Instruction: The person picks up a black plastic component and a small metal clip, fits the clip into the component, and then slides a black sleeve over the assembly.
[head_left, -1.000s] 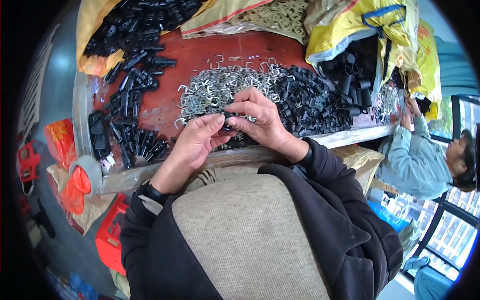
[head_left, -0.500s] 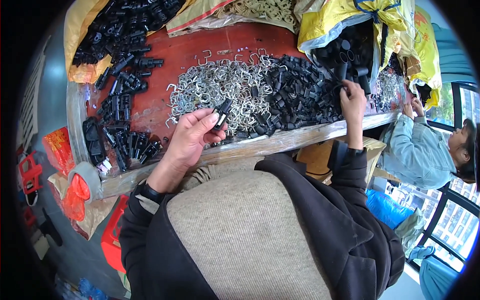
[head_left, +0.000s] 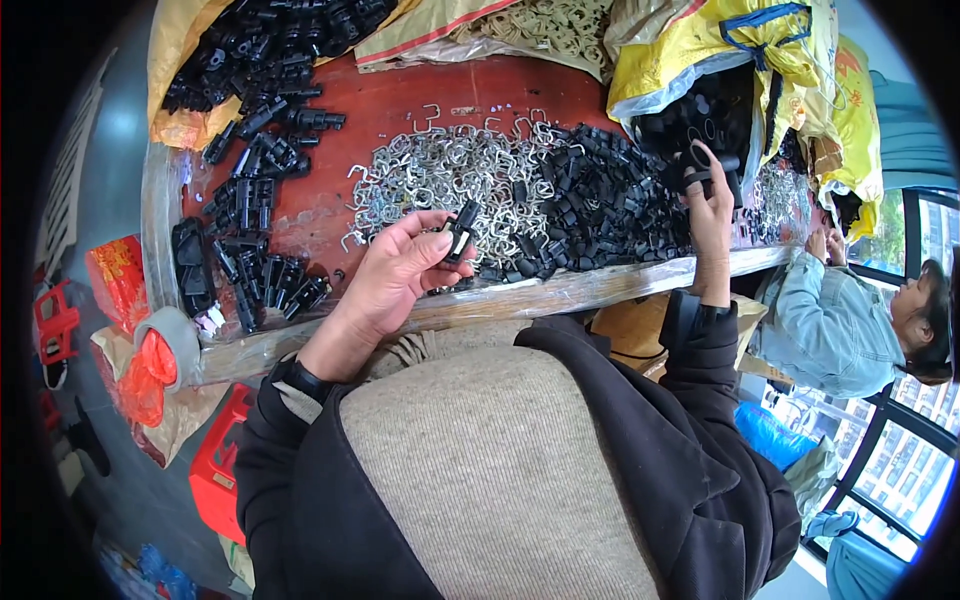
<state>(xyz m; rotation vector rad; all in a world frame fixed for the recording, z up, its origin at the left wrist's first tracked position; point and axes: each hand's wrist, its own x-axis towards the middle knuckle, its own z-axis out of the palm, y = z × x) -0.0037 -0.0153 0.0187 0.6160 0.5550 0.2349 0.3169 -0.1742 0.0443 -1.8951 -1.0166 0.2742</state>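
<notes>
My left hand (head_left: pixel 390 270) pinches a small black plastic fitting (head_left: pixel 463 228) between thumb and fingers, above the near edge of the red table. A pale strip shows on the fitting's side. My right hand (head_left: pixel 710 215) is raised at the mouth of a yellow woven bag (head_left: pixel 645 85), its fingers curled about a dark black ring (head_left: pixel 697 155). Inside the bag lie black tube-like pieces and rings, dim in the shadow. Between my hands spread a heap of bent silvery metal clips (head_left: pixel 450 165) and a heap of short black sleeves (head_left: pixel 605 200).
Black fittings (head_left: pixel 255 205) lie along the table's left side, below an open sack (head_left: pixel 175 110) of more. Tan pieces (head_left: pixel 555 35) fill a sack at the back. A tape roll (head_left: pixel 172 345) hangs by the left corner. A co-worker (head_left: pixel 835 320) sits at the right.
My right hand has lifted slightly from the sleeves by the bag, and a black ring now shows at its fingers. My left hand keeps the fitting; the view has shifted slightly.
</notes>
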